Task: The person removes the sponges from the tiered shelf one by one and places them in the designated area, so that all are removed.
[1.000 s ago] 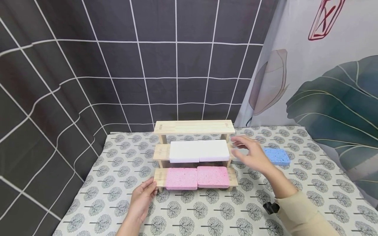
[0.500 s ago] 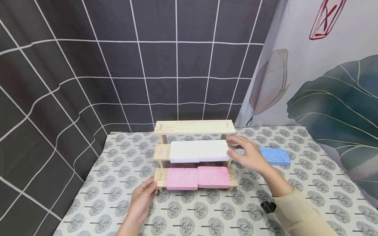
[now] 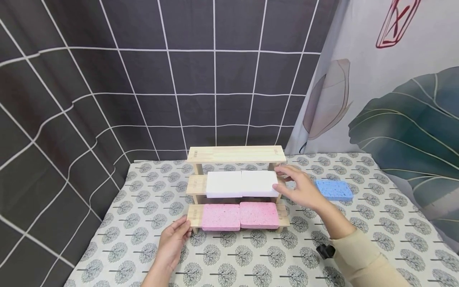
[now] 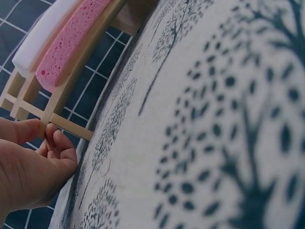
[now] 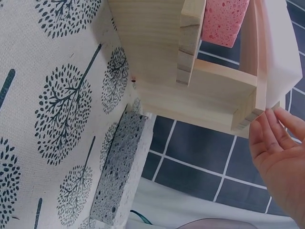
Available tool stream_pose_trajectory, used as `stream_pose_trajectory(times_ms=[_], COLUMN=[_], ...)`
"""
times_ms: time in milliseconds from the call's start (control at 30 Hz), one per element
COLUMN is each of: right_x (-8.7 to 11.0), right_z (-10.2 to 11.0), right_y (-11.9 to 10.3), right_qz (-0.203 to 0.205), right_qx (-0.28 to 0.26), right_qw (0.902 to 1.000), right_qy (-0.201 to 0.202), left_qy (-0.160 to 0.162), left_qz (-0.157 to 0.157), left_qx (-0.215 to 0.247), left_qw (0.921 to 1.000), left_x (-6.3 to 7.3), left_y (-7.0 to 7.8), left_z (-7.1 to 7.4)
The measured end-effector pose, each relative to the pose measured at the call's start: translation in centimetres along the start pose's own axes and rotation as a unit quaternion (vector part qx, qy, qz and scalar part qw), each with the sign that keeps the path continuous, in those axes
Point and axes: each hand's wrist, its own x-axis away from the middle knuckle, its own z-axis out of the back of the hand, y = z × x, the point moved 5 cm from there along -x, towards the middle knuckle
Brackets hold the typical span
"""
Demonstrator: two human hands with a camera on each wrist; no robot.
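Note:
A three-step wooden rack (image 3: pixel 236 154) stands on the table. Two pink sponges (image 3: pixel 221 217) lie side by side on its lowest step, two white sponge blocks on the middle one. My left hand (image 3: pixel 172 243) pinches the left end of the lowest step between thumb and fingers, as the left wrist view also shows (image 4: pixel 38 167). At the right end of the middle step, my right hand (image 3: pixel 299 187) holds the right white sponge (image 3: pixel 259 183), thumb on its front and fingers behind. In the right wrist view the fingertips sit at the sponge's end (image 5: pixel 281 52).
A blue sponge (image 3: pixel 334 190) lies on the tree-print tablecloth (image 3: pixel 229 259) right of the rack, partly behind my right hand. A grey porous sponge (image 5: pixel 119 162) lies close by the rack's side. Dark grid-pattern cloth (image 3: pixel 193 79) hangs behind the table.
My right hand has moved left from beside the rack onto the right white sponge's end. The left hand keeps its grip on the lowest step.

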Motion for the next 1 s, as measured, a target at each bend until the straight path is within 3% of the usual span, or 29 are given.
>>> stream_pose_trajectory(times_ms=[300, 567, 767, 1000], right_x=[-0.3, -0.8, -0.9, -0.5], right_z=[-0.6, -1.2, -1.2, -0.5], right_y=[0.1, -0.1, -0.2, -0.1], right_qz=[-0.032, -0.017, -0.010, -0.043], right_qx=[0.052, 0.083, 0.085, 0.068], right_qw=[0.9975, 0.9953, 0.9953, 0.9958], right_qy=[-0.036, -0.046, -0.045, -0.044], left_qy=[-0.003, 0.000, 0.001, 0.001], left_qz=[0.003, 0.001, 0.002, 0.003], left_qx=[0.011, 0.015, 0.016, 0.009], left_qw=[0.9999, 0.9999, 0.9999, 0.9999], left_x=[0.2, 0.2, 0.1, 0.1], left_y=[0.1, 0.0, -0.1, 0.0], left_z=[-0.2, -0.2, -0.2, -0.1])
